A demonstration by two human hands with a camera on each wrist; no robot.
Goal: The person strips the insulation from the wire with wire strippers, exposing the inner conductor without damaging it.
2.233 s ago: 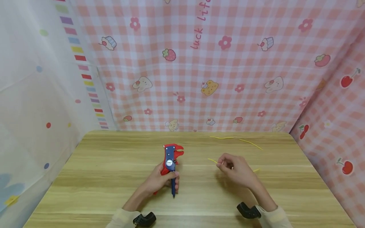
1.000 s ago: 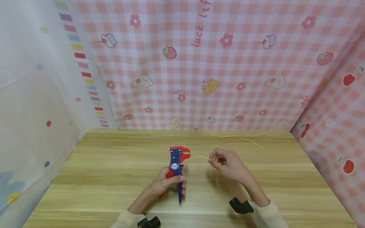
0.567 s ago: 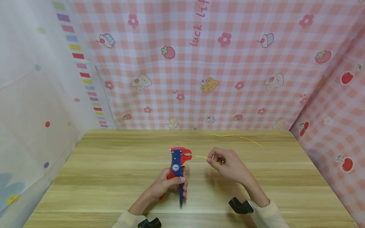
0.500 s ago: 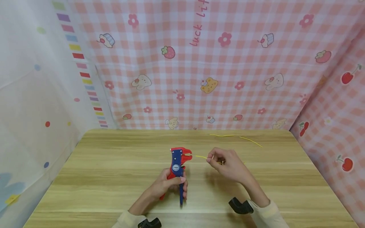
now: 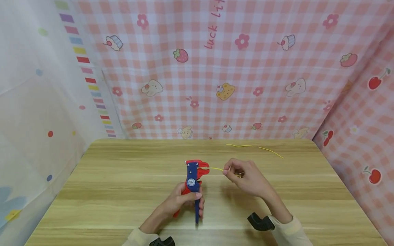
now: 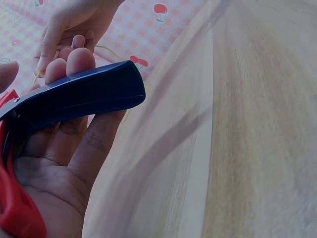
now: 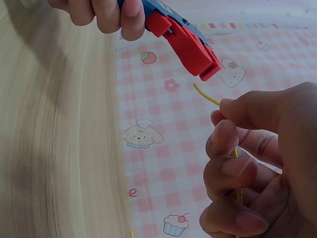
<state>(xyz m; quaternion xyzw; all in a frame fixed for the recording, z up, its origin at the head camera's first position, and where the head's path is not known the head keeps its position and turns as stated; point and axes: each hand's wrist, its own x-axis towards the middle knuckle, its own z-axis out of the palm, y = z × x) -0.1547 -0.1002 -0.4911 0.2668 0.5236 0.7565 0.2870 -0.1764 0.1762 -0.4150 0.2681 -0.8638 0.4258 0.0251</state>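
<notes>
My left hand (image 5: 181, 201) grips the handles of a red and blue wire stripper (image 5: 192, 176), its fingers wrapped round the blue handle (image 6: 89, 94). The tool stands upright with its red jaws parted and facing right. Between thumb and forefinger my right hand (image 5: 246, 176) pinches a thin yellow wire (image 5: 217, 169). The wire's free end points left at the jaws, close in front of their opening. In the right wrist view that wire tip (image 7: 200, 91) shows just below the red jaws, and the rest of the wire runs down behind the curled fingers.
Two more yellow wires lie toward the table's back edge: one wire (image 5: 239, 146) nearly straight, another wire (image 5: 271, 152) slanting to the right. The wooden table (image 5: 107, 184) meets a pink checked cloth (image 5: 197, 75) behind. Each wrist carries a black camera (image 5: 261, 222).
My left hand has carried the wire stripper to the right. My right hand has moved left with the wire, then nearly stopped, so the gap between wire tip and jaws has narrowed.
</notes>
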